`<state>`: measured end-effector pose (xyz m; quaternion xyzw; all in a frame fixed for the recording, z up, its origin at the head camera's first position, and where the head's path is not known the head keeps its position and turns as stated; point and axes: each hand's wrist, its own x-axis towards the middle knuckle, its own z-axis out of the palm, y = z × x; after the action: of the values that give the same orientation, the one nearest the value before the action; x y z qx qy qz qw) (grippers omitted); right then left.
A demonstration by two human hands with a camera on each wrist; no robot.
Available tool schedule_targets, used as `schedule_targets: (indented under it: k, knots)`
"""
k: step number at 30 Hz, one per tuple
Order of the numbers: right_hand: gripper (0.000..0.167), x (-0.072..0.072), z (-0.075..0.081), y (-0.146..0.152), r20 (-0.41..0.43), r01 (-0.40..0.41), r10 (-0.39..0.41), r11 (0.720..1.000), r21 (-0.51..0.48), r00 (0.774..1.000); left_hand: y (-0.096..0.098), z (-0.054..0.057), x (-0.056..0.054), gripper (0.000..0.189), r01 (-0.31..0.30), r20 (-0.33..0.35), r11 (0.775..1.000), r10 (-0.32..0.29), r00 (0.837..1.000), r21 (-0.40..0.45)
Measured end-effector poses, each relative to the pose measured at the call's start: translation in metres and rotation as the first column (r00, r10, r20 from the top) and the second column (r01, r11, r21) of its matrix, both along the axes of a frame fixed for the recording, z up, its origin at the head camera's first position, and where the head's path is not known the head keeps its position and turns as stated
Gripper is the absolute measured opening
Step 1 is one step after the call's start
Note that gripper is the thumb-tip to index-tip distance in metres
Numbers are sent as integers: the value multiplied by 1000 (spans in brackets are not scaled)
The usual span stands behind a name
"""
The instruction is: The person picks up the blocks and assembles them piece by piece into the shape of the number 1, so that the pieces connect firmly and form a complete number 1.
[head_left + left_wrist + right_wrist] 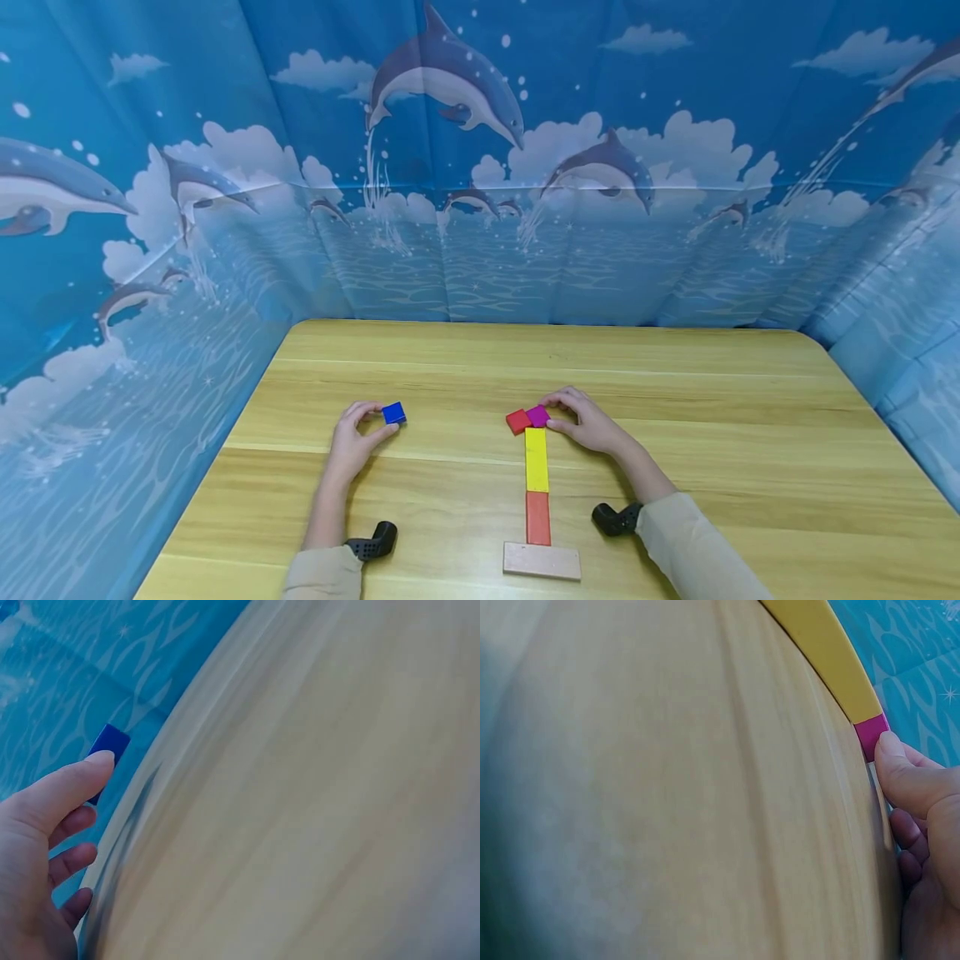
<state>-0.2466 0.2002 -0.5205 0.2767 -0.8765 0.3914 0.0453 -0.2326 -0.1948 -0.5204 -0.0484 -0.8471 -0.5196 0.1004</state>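
My left hand [354,442] pinches a blue block [393,413] between thumb and fingers, left of the table's middle. The left wrist view shows the thumb pressed on a face of the blue block [110,742]. With thumb and fingers, my right hand [588,422] pinches a magenta block [537,417] at the far end of a row of blocks. Beside it on the left lies a small red block [517,422], turned at an angle. Nearer me in the row are a yellow block [536,460], a longer red block [537,518] and a plain wooden block [542,561] laid crosswise.
The wooden table [450,358] has rounded far corners. A blue curtain with dolphins [480,250] hangs behind it and along both sides. Black wrist devices [375,542] sit at both cuffs.
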Motion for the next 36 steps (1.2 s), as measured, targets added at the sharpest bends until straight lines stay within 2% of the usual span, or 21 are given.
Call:
schedule_targets:
  k: [9, 15, 27, 36]
  knots:
    - [27, 0, 2, 0, 43, 11, -11, 1000, 14, 999, 29, 6, 3, 38, 3, -11, 998, -3, 1000, 59]
    - [27, 0, 3, -1, 52, 11, -11, 1000, 12, 999, 48, 5, 4, 36, 21, -40, 998, -19, 999, 59]
    - [27, 0, 3, 1, 48, 10, -11, 1000, 9, 999, 87, 1, 8, 35, 132, -87, 990, -128, 988, 48]
    - [28, 0, 4, 1, 50, 8, -9, 1000, 12, 999, 109, -5, 9, 33, 164, -78, 986, -162, 984, 10]
